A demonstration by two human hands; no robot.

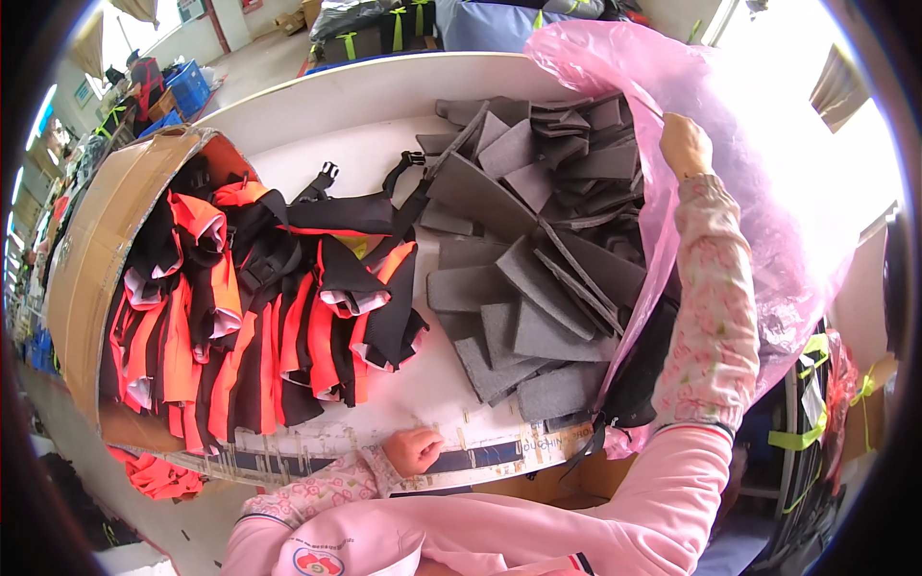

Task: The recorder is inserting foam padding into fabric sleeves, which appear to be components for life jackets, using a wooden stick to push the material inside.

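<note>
My right hand [686,146] is reaching far out at the right, its fingers closed on the edge of a large pink translucent plastic bag [768,221]. Grey foam pads [538,288] lie in a loose heap beside the bag's opening, on the white table. My left hand [413,451] rests as a fist at the table's front edge, and nothing shows in it. Beyond that hand, orange and black fabric pieces with straps and buckles [240,326] spill from a cardboard box [96,259] lying on its side.
The white table [384,134] has a raised rim at the back and tape along its worn front edge. A black bag [634,384] sits by the pink plastic. Orange fabric [158,475] hangs below the box. Blue crates [187,86] stand at the far left.
</note>
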